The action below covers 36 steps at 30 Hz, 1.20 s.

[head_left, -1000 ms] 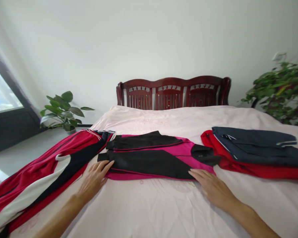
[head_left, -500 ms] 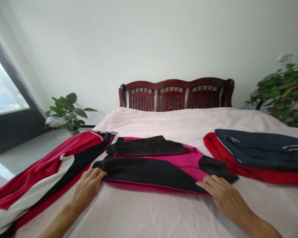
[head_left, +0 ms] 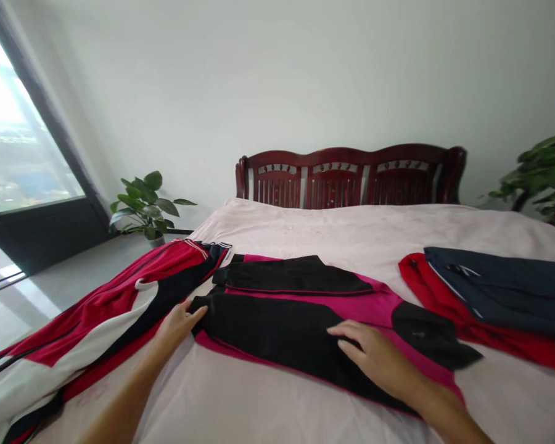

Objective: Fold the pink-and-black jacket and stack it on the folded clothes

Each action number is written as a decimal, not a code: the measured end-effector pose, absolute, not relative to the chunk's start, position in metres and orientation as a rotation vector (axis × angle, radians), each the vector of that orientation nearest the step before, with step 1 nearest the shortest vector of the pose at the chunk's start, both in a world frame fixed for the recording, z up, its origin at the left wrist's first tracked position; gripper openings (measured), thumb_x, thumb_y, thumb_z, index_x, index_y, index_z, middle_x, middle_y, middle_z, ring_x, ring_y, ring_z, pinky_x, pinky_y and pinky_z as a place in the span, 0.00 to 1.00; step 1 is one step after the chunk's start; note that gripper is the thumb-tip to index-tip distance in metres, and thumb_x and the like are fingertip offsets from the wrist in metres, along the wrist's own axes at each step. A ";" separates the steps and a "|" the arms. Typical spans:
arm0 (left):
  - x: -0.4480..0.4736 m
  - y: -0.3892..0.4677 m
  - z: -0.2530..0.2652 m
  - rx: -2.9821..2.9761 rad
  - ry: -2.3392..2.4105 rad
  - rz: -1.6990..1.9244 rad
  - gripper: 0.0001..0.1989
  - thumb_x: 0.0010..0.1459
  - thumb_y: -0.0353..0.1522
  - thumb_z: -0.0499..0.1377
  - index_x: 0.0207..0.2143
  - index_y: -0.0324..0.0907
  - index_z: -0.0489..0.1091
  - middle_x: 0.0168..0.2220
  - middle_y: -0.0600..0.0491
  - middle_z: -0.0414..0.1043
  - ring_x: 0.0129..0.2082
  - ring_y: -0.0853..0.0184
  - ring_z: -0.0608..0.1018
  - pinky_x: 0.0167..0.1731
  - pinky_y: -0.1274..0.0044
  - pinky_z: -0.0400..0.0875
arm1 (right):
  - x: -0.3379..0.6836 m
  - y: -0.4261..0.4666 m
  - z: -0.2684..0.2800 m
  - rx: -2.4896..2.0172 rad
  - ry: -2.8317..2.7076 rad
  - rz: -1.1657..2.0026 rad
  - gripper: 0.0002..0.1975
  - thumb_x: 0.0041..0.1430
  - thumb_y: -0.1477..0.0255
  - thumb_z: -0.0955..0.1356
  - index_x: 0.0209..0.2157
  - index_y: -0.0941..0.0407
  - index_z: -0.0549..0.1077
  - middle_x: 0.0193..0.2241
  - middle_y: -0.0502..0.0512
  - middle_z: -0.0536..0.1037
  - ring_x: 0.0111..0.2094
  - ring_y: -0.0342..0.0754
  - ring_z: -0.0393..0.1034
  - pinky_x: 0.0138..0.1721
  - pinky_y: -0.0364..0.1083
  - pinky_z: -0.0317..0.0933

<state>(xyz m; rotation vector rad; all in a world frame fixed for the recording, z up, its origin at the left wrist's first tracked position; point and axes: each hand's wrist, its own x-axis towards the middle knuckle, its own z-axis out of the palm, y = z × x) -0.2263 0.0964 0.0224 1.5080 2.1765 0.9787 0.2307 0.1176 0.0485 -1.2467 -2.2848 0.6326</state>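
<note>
A black and magenta jacket point(head_left: 277, 324) lies folded in front of me, its black sleeves laid lengthwise across it. At its left end, my left hand point(head_left: 181, 322) has the black cuff between thumb and fingers; the fingertips are partly hidden. My right hand point(head_left: 374, 354) is over the lower sleeve, fingers stretched forward and thumb apart, holding nothing. Whether it touches the cloth I cannot tell. Left of the jacket lies a red, white and navy tracksuit top point(head_left: 120, 302), close to my left forearm.
Folded navy clothing point(head_left: 513, 287) rests on red clothing point(head_left: 425, 287) at the right. Pink bedding point(head_left: 314, 231) covers the bed, with a dark wooden headboard point(head_left: 335, 176) behind. A potted plant point(head_left: 145, 206) stands left, another leafy plant point(head_left: 546, 176) right.
My right hand has let go of the jacket's near edge and moved left over the sleeve. The near right part of the jacket now spreads lower. The view has turned slightly left.
</note>
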 end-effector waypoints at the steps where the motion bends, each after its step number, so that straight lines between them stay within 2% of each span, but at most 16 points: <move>1: -0.217 0.097 0.023 1.510 2.185 1.017 0.18 0.52 0.47 0.58 0.34 0.42 0.73 0.27 0.54 0.75 0.27 0.60 0.78 0.30 0.73 0.71 | 0.218 0.122 0.043 -1.196 -2.262 0.660 0.16 0.63 0.68 0.63 0.49 0.52 0.76 0.50 0.56 0.77 0.52 0.52 0.70 0.57 0.53 0.61; 3: -0.193 0.094 0.028 1.629 2.196 1.210 0.15 0.54 0.45 0.58 0.34 0.42 0.72 0.30 0.54 0.74 0.29 0.62 0.77 0.31 0.73 0.71 | 0.193 0.129 0.036 -1.114 -2.204 0.697 0.16 0.62 0.70 0.64 0.50 0.53 0.76 0.50 0.56 0.77 0.52 0.51 0.71 0.56 0.52 0.61; 6: -0.150 0.082 0.046 2.044 2.039 1.500 0.09 0.58 0.39 0.59 0.36 0.44 0.70 0.40 0.52 0.72 0.38 0.63 0.77 0.39 0.73 0.72 | 0.161 0.139 0.041 -1.001 -2.129 0.683 0.18 0.61 0.70 0.66 0.53 0.52 0.73 0.53 0.57 0.75 0.54 0.51 0.68 0.59 0.53 0.59; 9: -0.109 0.071 0.066 2.451 1.837 1.557 0.01 0.59 0.31 0.60 0.35 0.45 0.70 0.40 0.52 0.72 0.40 0.64 0.75 0.42 0.72 0.69 | 0.137 0.147 0.062 -0.829 -2.130 0.665 0.31 0.55 0.65 0.72 0.61 0.50 0.65 0.60 0.57 0.67 0.62 0.53 0.59 0.63 0.55 0.52; 12: -0.083 0.064 0.078 2.689 1.566 1.565 0.06 0.58 0.25 0.60 0.36 0.45 0.70 0.37 0.52 0.71 0.37 0.66 0.73 0.39 0.74 0.69 | 0.123 0.151 0.081 -0.693 -2.193 0.745 0.45 0.45 0.58 0.77 0.64 0.49 0.61 0.64 0.58 0.62 0.66 0.57 0.50 0.65 0.58 0.46; 13: -0.079 0.063 0.080 2.730 1.493 1.563 0.07 0.58 0.24 0.60 0.36 0.44 0.70 0.36 0.52 0.71 0.36 0.67 0.73 0.37 0.75 0.69 | 0.121 0.152 0.083 -0.674 -2.201 0.794 0.47 0.43 0.56 0.78 0.64 0.49 0.61 0.63 0.59 0.63 0.65 0.57 0.50 0.65 0.58 0.46; 15: -0.074 0.061 0.081 2.765 1.388 1.569 0.09 0.57 0.21 0.59 0.35 0.44 0.69 0.34 0.53 0.70 0.34 0.68 0.72 0.35 0.75 0.68 | 0.118 0.151 0.083 -0.667 -2.189 0.909 0.49 0.39 0.57 0.79 0.63 0.49 0.62 0.58 0.59 0.68 0.61 0.57 0.58 0.62 0.57 0.51; 17: -0.072 0.060 0.080 2.761 1.306 1.576 0.10 0.57 0.20 0.58 0.35 0.44 0.69 0.32 0.54 0.70 0.33 0.69 0.72 0.33 0.76 0.68 | 0.117 0.148 0.078 -0.675 -2.159 1.024 0.47 0.37 0.59 0.80 0.60 0.49 0.66 0.51 0.56 0.72 0.52 0.54 0.66 0.56 0.53 0.59; 19: -0.071 0.060 0.076 2.740 1.230 1.586 0.12 0.57 0.19 0.58 0.36 0.45 0.69 0.32 0.55 0.69 0.33 0.69 0.73 0.33 0.76 0.69 | 0.117 0.145 0.073 -0.665 -2.118 1.146 0.39 0.36 0.62 0.80 0.53 0.50 0.73 0.44 0.52 0.74 0.45 0.50 0.68 0.49 0.50 0.63; 21: -0.069 0.061 0.071 2.653 1.247 1.678 0.14 0.56 0.20 0.59 0.39 0.47 0.69 0.36 0.54 0.70 0.36 0.68 0.74 0.36 0.76 0.71 | 0.116 0.144 0.070 -0.635 -2.018 1.327 0.30 0.36 0.64 0.80 0.45 0.53 0.76 0.37 0.49 0.75 0.39 0.47 0.69 0.42 0.46 0.64; 24: -0.063 0.064 0.065 2.277 1.488 1.908 0.21 0.54 0.26 0.64 0.49 0.49 0.66 0.45 0.51 0.68 0.42 0.64 0.75 0.43 0.70 0.73 | 0.117 0.144 0.071 -0.612 -1.798 1.548 0.24 0.36 0.69 0.79 0.39 0.56 0.75 0.32 0.46 0.75 0.33 0.43 0.68 0.34 0.42 0.62; 26: -0.061 0.067 0.064 2.008 1.637 1.883 0.25 0.53 0.31 0.66 0.52 0.48 0.64 0.46 0.49 0.68 0.42 0.63 0.75 0.44 0.68 0.73 | 0.118 0.145 0.073 -0.616 -1.701 1.562 0.24 0.36 0.71 0.79 0.38 0.56 0.74 0.31 0.46 0.75 0.32 0.42 0.67 0.33 0.41 0.61; 28: -0.059 0.069 0.064 1.867 1.666 1.709 0.24 0.53 0.35 0.65 0.52 0.47 0.65 0.44 0.50 0.70 0.41 0.62 0.76 0.43 0.68 0.73 | 0.118 0.145 0.076 -0.594 -1.640 1.545 0.25 0.35 0.73 0.79 0.40 0.55 0.74 0.31 0.45 0.76 0.32 0.42 0.67 0.33 0.41 0.61; 32: -0.057 0.070 0.066 1.852 1.528 1.507 0.23 0.53 0.34 0.65 0.51 0.47 0.68 0.47 0.49 0.73 0.46 0.59 0.76 0.46 0.68 0.72 | 0.117 0.145 0.079 -0.503 -1.545 1.504 0.31 0.36 0.72 0.79 0.46 0.54 0.72 0.32 0.46 0.76 0.33 0.43 0.68 0.34 0.42 0.60; 36: -0.052 0.069 0.064 1.719 1.442 1.476 0.24 0.52 0.35 0.66 0.52 0.46 0.68 0.47 0.48 0.74 0.46 0.59 0.76 0.46 0.68 0.72 | 0.115 0.143 0.078 -0.513 -1.550 1.459 0.31 0.37 0.68 0.79 0.47 0.53 0.72 0.33 0.47 0.76 0.34 0.45 0.69 0.37 0.43 0.61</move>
